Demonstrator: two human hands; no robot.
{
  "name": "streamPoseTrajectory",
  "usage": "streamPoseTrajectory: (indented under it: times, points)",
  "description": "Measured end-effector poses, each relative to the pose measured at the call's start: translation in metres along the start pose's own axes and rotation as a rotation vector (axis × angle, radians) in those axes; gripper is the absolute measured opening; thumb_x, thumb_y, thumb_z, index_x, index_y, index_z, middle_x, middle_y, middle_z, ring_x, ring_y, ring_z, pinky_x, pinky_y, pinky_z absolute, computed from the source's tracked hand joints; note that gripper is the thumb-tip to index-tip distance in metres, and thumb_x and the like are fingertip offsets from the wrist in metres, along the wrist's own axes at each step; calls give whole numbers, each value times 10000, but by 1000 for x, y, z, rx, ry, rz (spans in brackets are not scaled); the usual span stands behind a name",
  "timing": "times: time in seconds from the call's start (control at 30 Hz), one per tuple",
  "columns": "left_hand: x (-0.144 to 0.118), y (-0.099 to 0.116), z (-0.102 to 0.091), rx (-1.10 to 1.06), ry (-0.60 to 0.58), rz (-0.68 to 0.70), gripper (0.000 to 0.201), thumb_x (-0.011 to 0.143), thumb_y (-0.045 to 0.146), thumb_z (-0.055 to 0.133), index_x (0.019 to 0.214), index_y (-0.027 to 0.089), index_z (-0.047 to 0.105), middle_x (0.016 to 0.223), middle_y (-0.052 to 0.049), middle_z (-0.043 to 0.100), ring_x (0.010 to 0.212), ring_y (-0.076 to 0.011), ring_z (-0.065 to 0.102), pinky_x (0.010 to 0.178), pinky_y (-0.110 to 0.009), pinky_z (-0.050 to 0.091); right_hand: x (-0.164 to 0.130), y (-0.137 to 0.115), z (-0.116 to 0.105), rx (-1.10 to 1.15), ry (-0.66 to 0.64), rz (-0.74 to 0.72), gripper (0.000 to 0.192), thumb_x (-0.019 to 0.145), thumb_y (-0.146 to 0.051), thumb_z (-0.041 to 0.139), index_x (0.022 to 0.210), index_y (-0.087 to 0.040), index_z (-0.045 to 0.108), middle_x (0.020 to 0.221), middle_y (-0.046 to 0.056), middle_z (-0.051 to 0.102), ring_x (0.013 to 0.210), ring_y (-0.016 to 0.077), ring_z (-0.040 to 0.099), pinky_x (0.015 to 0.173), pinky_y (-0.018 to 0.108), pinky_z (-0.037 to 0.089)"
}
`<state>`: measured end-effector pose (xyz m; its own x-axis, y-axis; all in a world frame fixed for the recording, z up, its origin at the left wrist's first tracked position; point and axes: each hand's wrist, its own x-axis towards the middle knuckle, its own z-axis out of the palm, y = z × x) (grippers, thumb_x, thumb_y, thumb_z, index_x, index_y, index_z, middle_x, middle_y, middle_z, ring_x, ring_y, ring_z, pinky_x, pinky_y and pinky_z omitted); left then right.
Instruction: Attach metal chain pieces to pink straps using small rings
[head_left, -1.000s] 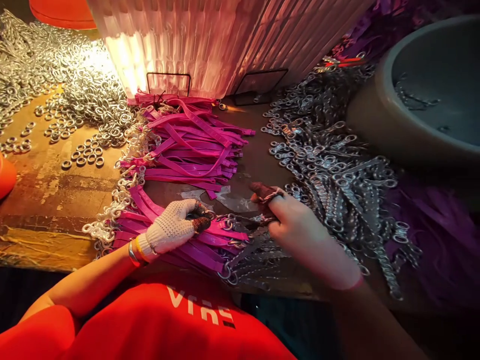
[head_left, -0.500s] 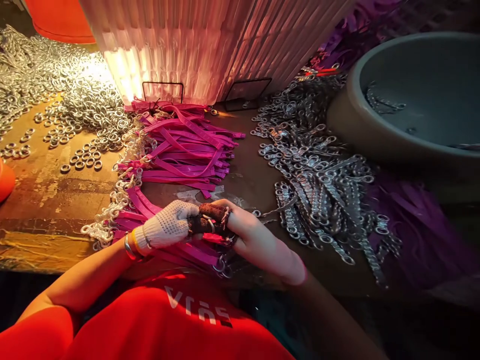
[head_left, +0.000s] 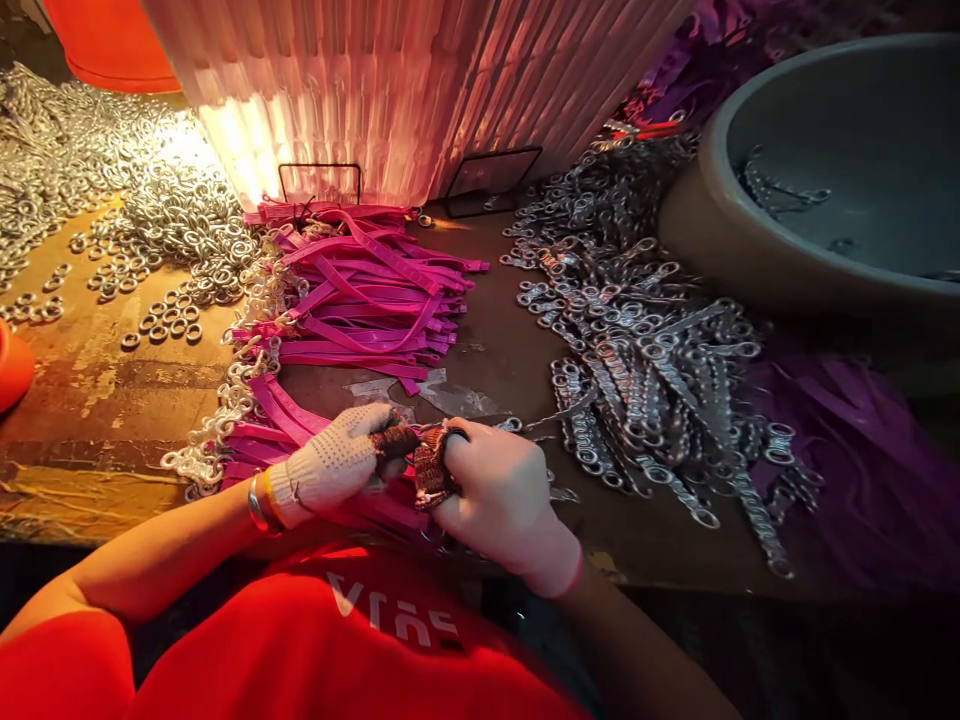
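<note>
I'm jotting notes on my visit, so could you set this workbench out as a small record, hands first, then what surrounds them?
Left hand: gloved, fingers curled
Right hand: gloved, curled, close beside the left
Held: too hidden to tell
Below and beyond the hands: pink straps
Left side: loose metal rings
Right side: heaped metal strips with looped ends; grey basin
Back: ribbed panels

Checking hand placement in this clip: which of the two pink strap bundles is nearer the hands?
The front bundle, partly hidden behind the left hand; the other bundle lies farther back, toward the ribbed panel.
</note>
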<state>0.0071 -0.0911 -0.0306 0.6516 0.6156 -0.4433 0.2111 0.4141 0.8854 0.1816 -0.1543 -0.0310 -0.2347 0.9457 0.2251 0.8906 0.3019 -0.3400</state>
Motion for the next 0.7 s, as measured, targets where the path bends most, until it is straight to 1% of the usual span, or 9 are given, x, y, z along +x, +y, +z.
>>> streamPoseTrajectory:
  times: [0.1, 0.13, 0.2, 0.27, 0.37, 0.47, 0.57, 0.63, 0.7]
  points:
    - [12, 11, -3, -9, -44, -10, 239, 942, 377, 441, 783, 199, 458, 575, 53, 439, 398, -64, 335, 380, -183, 252, -8, 1, 8, 67, 69, 80, 190, 818, -212, 471, 845, -169, 654, 754, 84, 655, 663, 196, 561, 611, 291, 349]
    - [19, 17, -6, 93, -79, 13, 210, 940, 328, 431, 783, 196, 472, 586, 44, 456, 413, -71, 361, 398, -189, 278, -11, 4, 10, 94, 79, 111, 202, 849, -212, 456, 858, -175, 654, 744, 79, 656, 669, 199, 569, 618, 289, 360]
    - [39, 34, -13, 503, -63, 134, 144, 908, 226, 475, 786, 175, 534, 649, 7, 528, 514, -96, 470, 492, -205, 364, -13, 11, 12, 119, 89, 197, 220, 899, -238, 441, 848, -194, 651, 711, 68, 651, 663, 204, 572, 619, 289, 371]
    - [66, 51, -21, 949, 100, 282, 83, 867, 133, 526, 835, 147, 601, 807, -50, 602, 705, -141, 561, 637, -236, 413, -14, 19, 11, 123, 92, 307, 238, 921, -261, 434, 855, -201, 655, 724, 75, 662, 675, 215, 583, 627, 296, 384]
    - [107, 71, -31, 1227, 357, 296, 146, 880, 69, 498, 943, 95, 626, 970, -115, 598, 853, -188, 566, 753, -278, 392, -14, 26, 9, 170, 39, 406, 254, 911, -227, 419, 941, -201, 670, 793, 92, 693, 755, 239, 617, 667, 306, 419]
    - [132, 78, -39, 1306, 428, 250, 165, 908, 67, 466, 953, 74, 624, 921, -96, 588, 814, -166, 544, 759, -264, 368, -13, 27, 7, 210, -38, 436, 312, 865, -157, 415, 1041, -197, 671, 827, 97, 701, 846, 258, 632, 735, 312, 453]
    - [126, 78, -44, 1304, 433, 310, 138, 891, 71, 488, 920, 92, 621, 869, -70, 582, 774, -150, 511, 732, -254, 356, -9, 28, 2, 222, -44, 448, 361, 826, -111, 405, 1064, -172, 669, 849, 109, 692, 908, 267, 635, 789, 313, 467]
    - [106, 76, -43, 1137, 423, 367, 114, 871, 76, 515, 891, 108, 623, 830, -57, 583, 735, -141, 487, 689, -245, 355, -4, 28, -1, 261, 21, 406, 421, 812, -91, 398, 1142, -161, 650, 941, 116, 688, 953, 260, 627, 824, 313, 467]
    - [78, 72, -38, 741, 384, 310, 71, 868, 129, 564, 852, 126, 633, 779, -36, 585, 675, -124, 463, 615, -224, 346, 3, 26, -3, 310, 99, 332, 480, 799, -77, 400, 1213, -169, 625, 1038, 115, 670, 978, 246, 612, 845, 312, 464]
